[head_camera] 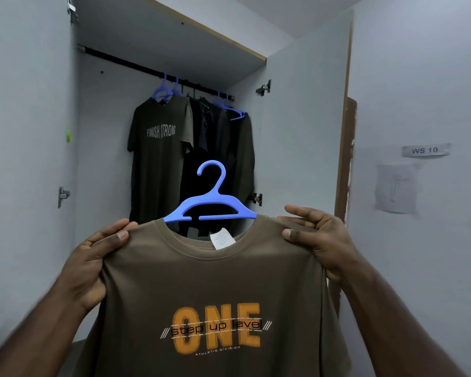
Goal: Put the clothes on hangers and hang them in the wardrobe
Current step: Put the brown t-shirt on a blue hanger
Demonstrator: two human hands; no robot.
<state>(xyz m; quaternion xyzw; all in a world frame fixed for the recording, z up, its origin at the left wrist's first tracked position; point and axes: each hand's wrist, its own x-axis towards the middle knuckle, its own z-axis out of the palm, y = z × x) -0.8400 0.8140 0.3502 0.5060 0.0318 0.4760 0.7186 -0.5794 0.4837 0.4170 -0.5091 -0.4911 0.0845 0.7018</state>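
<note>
A person's left hand [89, 261] is pinching one shoulder of a brown "ONE" T-shirt [210, 295], already riding on a blue hanger [211, 205], while the right hand [320, 239] is gripping the other shoulder, holding it up before the open wardrobe [305, 104]. Hanging appears to be the step in hand; next, the hook likely needs lifting onto the rail [136, 65], left of the "FINISH STRONG" shirt [158, 148].

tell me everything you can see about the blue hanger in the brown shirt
The blue hanger looks like moulded plastic, with a curled hook on a thin neck, sloped shoulders and a slotted lower bar. It stands upright, hook free, its arm ends tucked inside the neck of the brown t-shirt. The left hand and right hand pinch the shirt's shoulders, before the open wardrobe.
</note>
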